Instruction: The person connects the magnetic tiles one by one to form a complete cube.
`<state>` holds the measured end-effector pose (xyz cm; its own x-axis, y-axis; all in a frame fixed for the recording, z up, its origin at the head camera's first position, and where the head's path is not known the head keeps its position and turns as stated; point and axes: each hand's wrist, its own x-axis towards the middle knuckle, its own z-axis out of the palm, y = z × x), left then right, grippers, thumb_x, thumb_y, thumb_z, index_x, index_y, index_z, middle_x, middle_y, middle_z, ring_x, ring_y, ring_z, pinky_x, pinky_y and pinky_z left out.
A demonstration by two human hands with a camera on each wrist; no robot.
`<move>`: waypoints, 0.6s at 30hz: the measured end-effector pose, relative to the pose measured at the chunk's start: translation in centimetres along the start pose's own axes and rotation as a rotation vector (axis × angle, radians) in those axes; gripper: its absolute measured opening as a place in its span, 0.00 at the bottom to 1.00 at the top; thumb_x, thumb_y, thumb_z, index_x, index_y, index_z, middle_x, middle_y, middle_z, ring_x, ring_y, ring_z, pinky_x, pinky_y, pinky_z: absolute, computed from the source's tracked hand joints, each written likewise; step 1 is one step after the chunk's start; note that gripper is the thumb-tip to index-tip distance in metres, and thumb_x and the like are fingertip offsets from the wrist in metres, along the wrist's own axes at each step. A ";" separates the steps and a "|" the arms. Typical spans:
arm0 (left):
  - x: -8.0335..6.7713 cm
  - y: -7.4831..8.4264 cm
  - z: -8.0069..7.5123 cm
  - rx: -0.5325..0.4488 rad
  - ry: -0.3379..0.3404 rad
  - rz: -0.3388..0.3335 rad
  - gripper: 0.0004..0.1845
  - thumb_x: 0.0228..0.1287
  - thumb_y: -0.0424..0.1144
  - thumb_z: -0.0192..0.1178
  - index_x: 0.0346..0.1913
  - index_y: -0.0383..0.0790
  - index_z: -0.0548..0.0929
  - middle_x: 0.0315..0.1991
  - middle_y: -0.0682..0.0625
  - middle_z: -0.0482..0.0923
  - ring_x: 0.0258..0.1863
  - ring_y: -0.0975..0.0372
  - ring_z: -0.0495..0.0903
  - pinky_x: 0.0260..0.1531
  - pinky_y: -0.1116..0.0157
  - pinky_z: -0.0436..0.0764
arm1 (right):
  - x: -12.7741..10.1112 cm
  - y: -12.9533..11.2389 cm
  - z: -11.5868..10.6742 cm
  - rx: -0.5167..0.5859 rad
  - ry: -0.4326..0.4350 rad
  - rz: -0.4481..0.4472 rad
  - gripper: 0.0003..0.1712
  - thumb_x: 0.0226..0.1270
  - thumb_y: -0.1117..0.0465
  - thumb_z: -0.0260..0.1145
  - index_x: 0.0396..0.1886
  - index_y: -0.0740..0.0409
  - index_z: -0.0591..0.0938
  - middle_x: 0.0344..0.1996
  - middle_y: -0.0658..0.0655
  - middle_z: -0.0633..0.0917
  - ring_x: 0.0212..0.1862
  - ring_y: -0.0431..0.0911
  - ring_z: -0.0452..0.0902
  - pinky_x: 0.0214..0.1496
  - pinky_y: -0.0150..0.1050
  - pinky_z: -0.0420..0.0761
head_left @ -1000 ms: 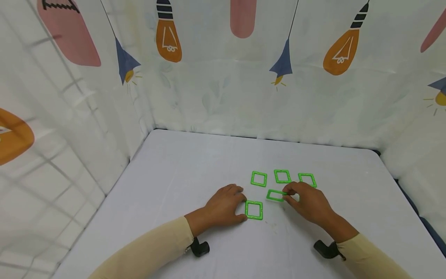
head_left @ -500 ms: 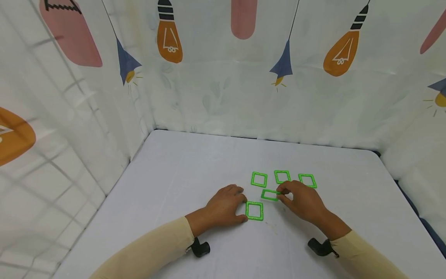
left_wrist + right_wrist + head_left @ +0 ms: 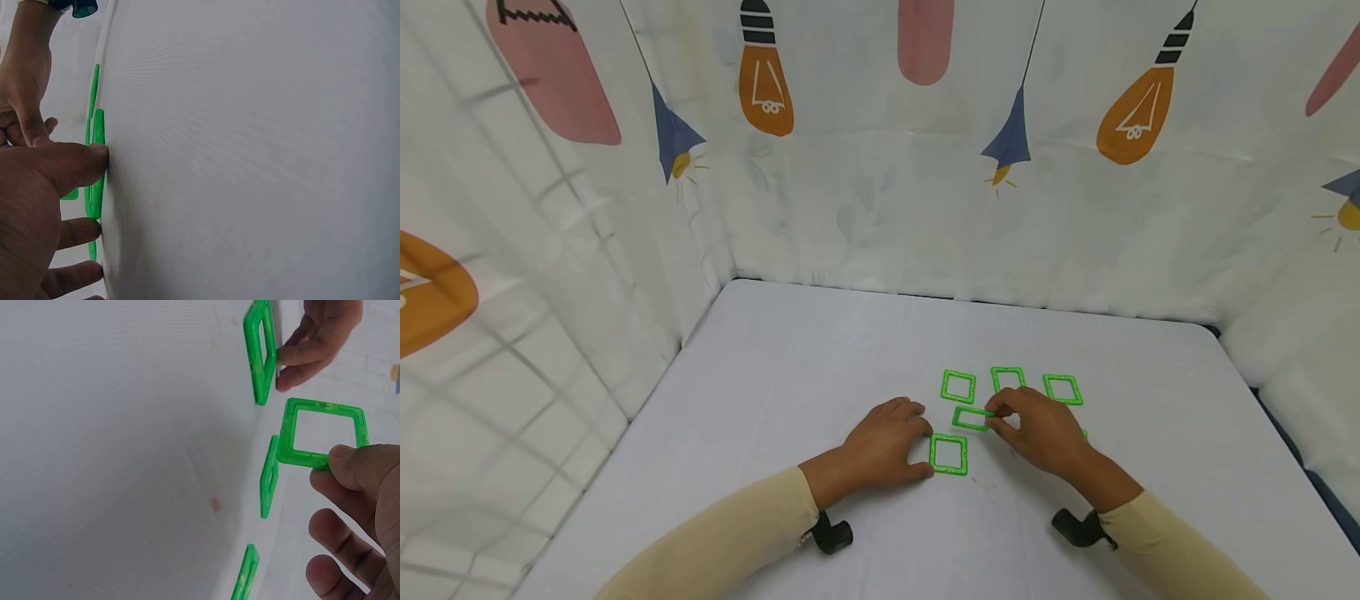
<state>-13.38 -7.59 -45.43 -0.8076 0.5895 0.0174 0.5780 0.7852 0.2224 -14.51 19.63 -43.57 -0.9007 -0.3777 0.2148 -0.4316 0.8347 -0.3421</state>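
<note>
Partly, right hand [image 3: 1037, 433] hides sixth green square [image 3: 1085, 434].

A white table [image 3: 820, 375] stands enclosed by pale curtains [image 3: 880, 167] printed with orange bulbs, pink shapes and blue lamps.

Looking like a makeshift recording booth, not a lived-in room: a white cloth-covered table [image 3: 820, 358] is sitting boxed in by a pale curtain printed with orange light bulbs, pink ovals and blue cones [image 3: 880, 167], hanging behind and on both sides of the table. A white wire grid panel [image 3: 512, 350] is showing through left of the table.
</note>
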 end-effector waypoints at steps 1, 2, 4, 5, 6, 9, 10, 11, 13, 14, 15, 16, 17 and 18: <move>0.0 0.0 0.0 0.000 0.001 0.000 0.25 0.62 0.59 0.70 0.57 0.51 0.84 0.67 0.49 0.74 0.71 0.54 0.66 0.68 0.53 0.66 | 0.0 0.0 0.1 0.001 -0.003 0.002 0.12 0.61 0.57 0.79 0.41 0.43 0.84 0.38 0.45 0.88 0.42 0.43 0.83 0.31 0.35 0.77; 0.0 0.0 0.1 0.000 0.002 0.001 0.25 0.62 0.59 0.70 0.57 0.51 0.84 0.67 0.49 0.74 0.71 0.54 0.66 0.68 0.53 0.67 | 0.1 -0.1 0.1 0.006 -0.005 0.003 0.12 0.61 0.57 0.79 0.41 0.43 0.85 0.38 0.45 0.88 0.42 0.43 0.83 0.31 0.34 0.77; 0.0 0.0 0.1 0.001 0.002 0.001 0.25 0.62 0.59 0.70 0.57 0.51 0.84 0.67 0.49 0.74 0.71 0.53 0.66 0.68 0.53 0.67 | 0.1 -0.2 0.2 0.014 -0.004 0.003 0.12 0.61 0.57 0.79 0.41 0.43 0.85 0.38 0.45 0.88 0.42 0.43 0.83 0.30 0.34 0.76; 0.0 0.0 0.1 0.001 0.003 0.001 0.25 0.62 0.59 0.70 0.57 0.51 0.84 0.67 0.49 0.74 0.71 0.53 0.66 0.68 0.53 0.67 | 0.1 -0.2 0.2 0.017 0.000 -0.001 0.12 0.60 0.57 0.79 0.41 0.43 0.85 0.37 0.45 0.88 0.41 0.42 0.83 0.30 0.34 0.76; 0.0 0.0 0.1 0.001 0.002 0.001 0.25 0.62 0.59 0.70 0.57 0.51 0.84 0.67 0.49 0.74 0.71 0.53 0.66 0.68 0.53 0.67 | 0.2 -0.3 0.2 0.018 0.004 -0.006 0.13 0.60 0.57 0.80 0.41 0.43 0.85 0.37 0.45 0.88 0.41 0.42 0.83 0.30 0.34 0.77; 0.0 0.0 0.0 0.004 -0.002 0.003 0.25 0.62 0.60 0.69 0.57 0.51 0.84 0.67 0.49 0.74 0.71 0.53 0.66 0.68 0.53 0.66 | 0.2 -0.5 0.3 0.020 0.015 -0.022 0.13 0.59 0.58 0.80 0.41 0.43 0.85 0.37 0.44 0.88 0.40 0.42 0.84 0.31 0.34 0.78; 0.0 0.0 -0.1 0.005 -0.002 0.005 0.25 0.62 0.60 0.69 0.57 0.51 0.84 0.66 0.49 0.74 0.71 0.53 0.66 0.68 0.53 0.66 | 0.2 -0.5 0.3 0.018 0.018 -0.025 0.14 0.58 0.58 0.80 0.41 0.43 0.85 0.37 0.44 0.88 0.41 0.42 0.84 0.32 0.34 0.78; 0.0 0.0 -0.1 0.007 -0.001 0.006 0.25 0.62 0.60 0.69 0.57 0.51 0.84 0.66 0.49 0.74 0.71 0.53 0.66 0.68 0.53 0.66 | 0.2 -0.6 0.3 0.016 0.018 -0.027 0.14 0.58 0.58 0.80 0.41 0.43 0.85 0.37 0.44 0.88 0.41 0.42 0.84 0.32 0.34 0.78; 0.0 0.0 -0.1 0.010 -0.001 0.009 0.25 0.62 0.60 0.69 0.57 0.51 0.84 0.66 0.49 0.74 0.71 0.53 0.66 0.68 0.54 0.67 | 0.3 -0.7 0.4 0.016 0.017 -0.031 0.14 0.59 0.58 0.80 0.41 0.44 0.85 0.37 0.45 0.88 0.41 0.42 0.84 0.33 0.35 0.79; 0.0 0.0 -0.2 0.012 -0.001 0.009 0.25 0.62 0.60 0.69 0.57 0.51 0.84 0.66 0.49 0.74 0.71 0.54 0.67 0.68 0.54 0.67 | 0.3 -0.7 0.4 0.015 0.016 -0.033 0.14 0.59 0.59 0.80 0.42 0.44 0.85 0.38 0.45 0.88 0.41 0.42 0.84 0.33 0.35 0.79; 0.0 0.0 -0.2 0.014 0.000 0.010 0.25 0.62 0.60 0.69 0.57 0.51 0.84 0.66 0.49 0.74 0.70 0.54 0.67 0.68 0.54 0.67 | 0.3 -0.7 0.4 0.015 0.015 -0.032 0.14 0.59 0.58 0.80 0.42 0.44 0.85 0.38 0.45 0.88 0.42 0.42 0.84 0.34 0.35 0.79; 0.0 0.0 -0.2 0.014 -0.001 0.009 0.25 0.62 0.60 0.69 0.57 0.51 0.84 0.66 0.49 0.74 0.70 0.54 0.67 0.68 0.54 0.67 | 0.4 -0.7 0.4 0.016 0.015 -0.036 0.14 0.59 0.59 0.80 0.42 0.44 0.85 0.38 0.45 0.88 0.42 0.42 0.85 0.34 0.35 0.80; 0.0 0.0 -0.2 0.014 -0.002 0.007 0.25 0.62 0.60 0.69 0.57 0.51 0.84 0.66 0.49 0.74 0.70 0.54 0.67 0.68 0.54 0.67 | 0.4 -0.7 0.5 0.017 0.014 -0.038 0.14 0.59 0.59 0.80 0.42 0.44 0.84 0.38 0.45 0.88 0.42 0.42 0.85 0.34 0.36 0.80; 0.0 0.0 -0.2 0.012 -0.004 0.006 0.25 0.62 0.60 0.69 0.57 0.51 0.84 0.66 0.49 0.74 0.71 0.54 0.67 0.68 0.54 0.67 | 0.4 -0.8 0.5 0.020 0.015 -0.040 0.14 0.59 0.59 0.80 0.42 0.44 0.84 0.38 0.45 0.88 0.42 0.42 0.85 0.35 0.36 0.80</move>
<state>-13.40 -7.61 -45.24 -0.8036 0.5950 0.0148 0.5843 0.7838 0.2103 -14.60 18.61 -43.66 -0.8817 -0.4047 0.2425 -0.4687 0.8106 -0.3512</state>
